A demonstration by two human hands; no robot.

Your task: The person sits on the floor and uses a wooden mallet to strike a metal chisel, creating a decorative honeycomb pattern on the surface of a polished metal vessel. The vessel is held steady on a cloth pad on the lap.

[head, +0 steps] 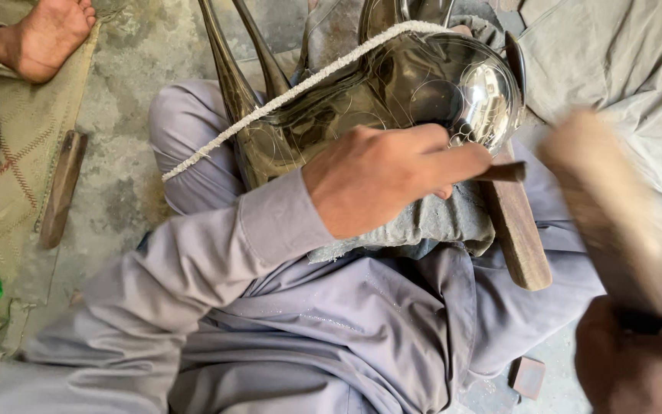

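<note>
Concrete floor [128, 153], left hand [369, 180] on metal vessel [423, 92]

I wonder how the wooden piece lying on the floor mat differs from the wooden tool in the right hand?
The floor stick lies flat and untouched on the mat; the mallet is gripped by the right hand and raised. The stick is dark brown and sharp in the picture; the mallet is paler and motion-blurred. The stick looks slim; the mallet looks thicker. Both appear to be wood.
</note>
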